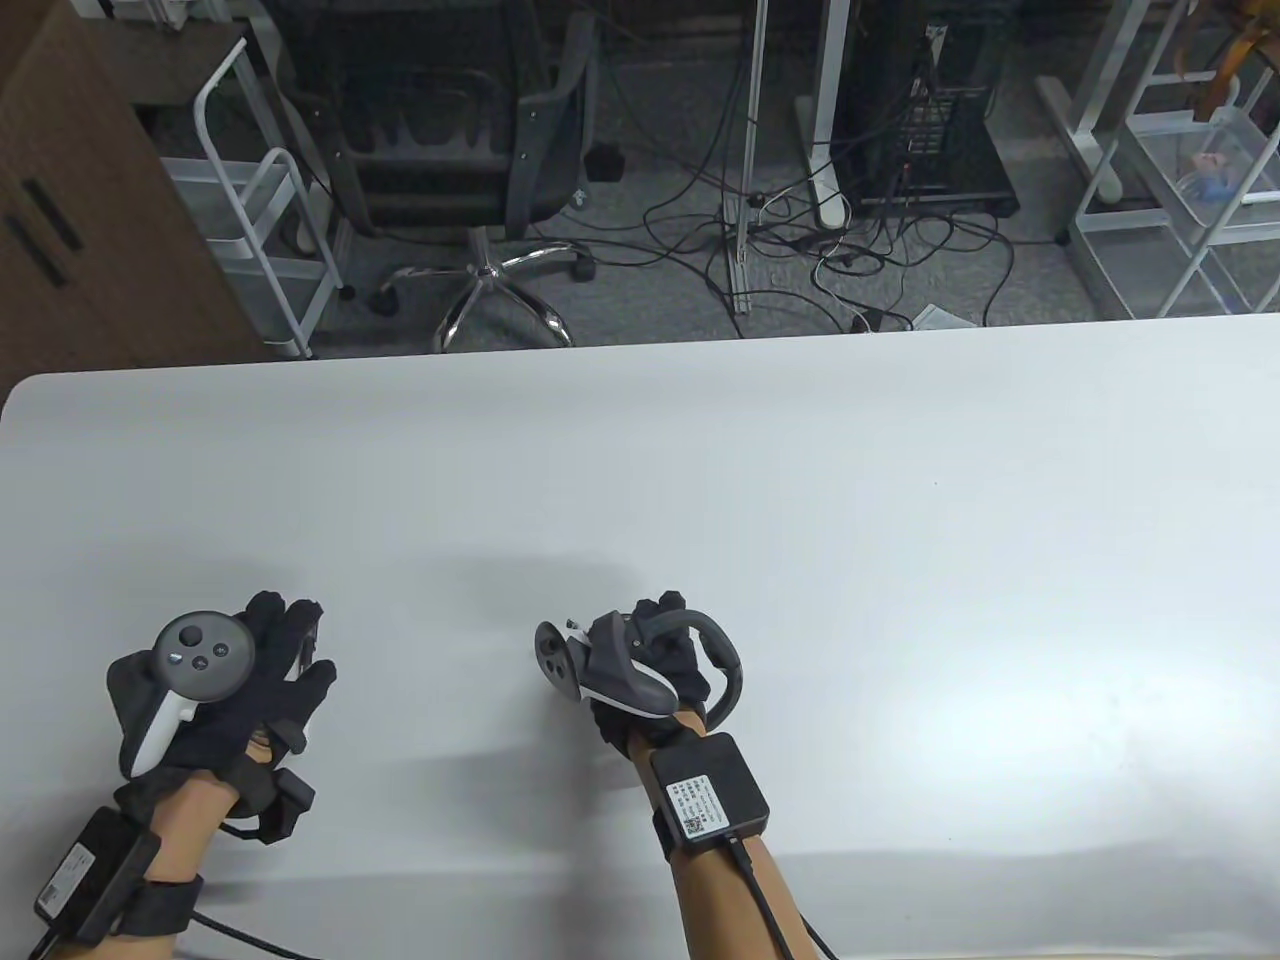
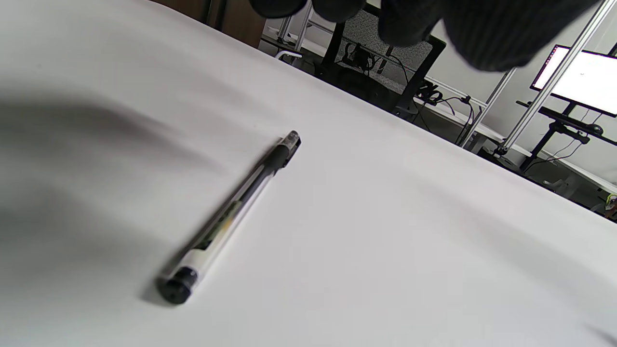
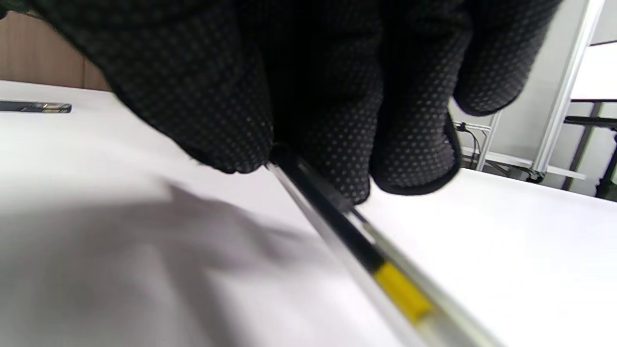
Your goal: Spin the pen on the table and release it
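A clear pen with a black cap (image 2: 231, 214) lies loose on the white table (image 1: 900, 500), under my left hand (image 1: 285, 640). That hand's fingers (image 2: 482, 33) hang above the pen and do not touch it. The same pen shows far left in the right wrist view (image 3: 36, 107). My right hand (image 1: 655, 640) is near the table's middle front. Its fingers (image 3: 337, 96) grip a second clear pen with a black core and a yellow piece (image 3: 337, 217), slanted over the table. In the table view both pens are mostly hidden by the hands.
Beyond the table's far edge stand an office chair (image 1: 470, 130), a white cart (image 1: 260, 230), metal frames and floor cables (image 1: 850, 240). A lit monitor (image 2: 578, 77) shows in the left wrist view.
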Demonstrator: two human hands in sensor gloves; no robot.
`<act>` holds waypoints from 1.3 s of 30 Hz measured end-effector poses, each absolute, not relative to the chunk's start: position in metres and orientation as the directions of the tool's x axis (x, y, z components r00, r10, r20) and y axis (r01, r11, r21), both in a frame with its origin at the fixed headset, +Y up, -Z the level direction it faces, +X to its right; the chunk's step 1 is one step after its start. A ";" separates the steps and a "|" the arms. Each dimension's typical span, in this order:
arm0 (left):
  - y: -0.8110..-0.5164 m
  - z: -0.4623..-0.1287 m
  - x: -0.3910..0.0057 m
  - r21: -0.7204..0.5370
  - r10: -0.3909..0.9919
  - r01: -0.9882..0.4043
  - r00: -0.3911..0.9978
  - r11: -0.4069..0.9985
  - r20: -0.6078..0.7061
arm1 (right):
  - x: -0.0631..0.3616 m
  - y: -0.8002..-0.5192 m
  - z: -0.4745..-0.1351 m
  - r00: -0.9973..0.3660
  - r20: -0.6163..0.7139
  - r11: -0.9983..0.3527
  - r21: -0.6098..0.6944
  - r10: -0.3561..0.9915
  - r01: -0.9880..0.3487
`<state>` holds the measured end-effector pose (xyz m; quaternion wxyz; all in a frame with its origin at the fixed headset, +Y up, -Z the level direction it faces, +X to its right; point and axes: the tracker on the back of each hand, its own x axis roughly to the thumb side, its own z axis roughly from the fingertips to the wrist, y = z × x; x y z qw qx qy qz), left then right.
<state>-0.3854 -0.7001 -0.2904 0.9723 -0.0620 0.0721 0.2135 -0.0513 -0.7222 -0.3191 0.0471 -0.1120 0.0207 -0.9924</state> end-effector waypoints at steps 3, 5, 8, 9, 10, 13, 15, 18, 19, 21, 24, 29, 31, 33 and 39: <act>-0.700 -0.290 -0.386 -0.091 0.410 -0.428 0.897 0.899 -0.167 | -0.049 -0.720 -0.325 -0.991 0.124 -0.998 -0.026 -0.055 0.052; -0.699 -0.290 -0.386 -0.098 0.409 -0.428 0.897 0.899 -0.168 | -0.046 -0.721 -0.329 -0.997 0.062 -0.999 -0.016 -0.042 0.041; -0.699 -0.290 -0.387 -0.096 0.407 -0.425 0.899 0.900 -0.163 | -0.036 -0.726 -0.334 -0.998 -0.052 -1.000 0.009 -0.020 0.019; -0.700 -0.290 -0.387 -0.096 0.408 -0.426 0.899 0.900 -0.162 | -0.033 -0.729 -0.336 -0.996 -0.089 -1.000 0.022 -0.021 0.019; -0.700 -0.290 -0.386 -0.098 0.408 -0.425 0.899 0.900 -0.161 | -0.030 -0.731 -0.337 -0.992 -0.124 -0.999 0.029 -0.026 0.022; -0.701 -0.291 -0.386 -0.113 0.398 -0.418 0.903 0.901 -0.162 | -0.024 -0.739 -0.340 -0.977 -0.208 -0.998 0.044 -0.049 0.040; -0.701 -0.291 -0.385 -0.115 0.398 -0.418 0.903 0.901 -0.163 | -0.021 -0.744 -0.342 -0.968 -0.244 -0.998 0.049 -0.054 0.043; -0.701 -0.292 -0.386 -0.112 0.401 -0.421 0.901 0.900 -0.165 | -0.020 -0.748 -0.341 -0.959 -0.271 -0.996 0.046 -0.081 0.071; -0.701 -0.292 -0.386 -0.112 0.402 -0.422 0.900 0.899 -0.167 | -0.021 -0.748 -0.342 -0.959 -0.271 -0.996 0.045 -0.085 0.076; -0.701 -0.293 -0.387 -0.113 0.406 -0.427 0.898 0.897 -0.172 | -0.023 -0.748 -0.341 -0.955 -0.276 -0.994 0.057 -0.107 0.095; -0.700 -0.293 -0.390 -0.108 0.417 -0.440 0.891 0.892 -0.182 | -0.025 -0.749 -0.341 -0.954 -0.272 -0.992 0.054 -0.125 0.114; -0.699 -0.293 -0.394 -0.101 0.435 -0.458 0.880 0.883 -0.192 | -0.028 -0.749 -0.339 -0.985 -0.162 -0.997 0.049 -0.065 0.058; -0.699 -0.293 -0.395 -0.105 0.442 -0.465 0.877 0.879 -0.190 | -0.033 -0.740 -0.336 -0.996 0.085 -0.996 0.082 -0.018 0.025; -0.700 -0.292 -0.395 -0.108 0.447 -0.471 0.875 0.876 -0.186 | -0.034 -0.715 -0.322 -0.950 0.311 -0.999 0.024 0.031 -0.024; -0.700 -0.293 -0.393 -0.112 0.433 -0.457 0.882 0.882 -0.187 | 0.002 -0.667 -0.289 -0.949 0.308 -0.984 -0.179 -0.066 0.010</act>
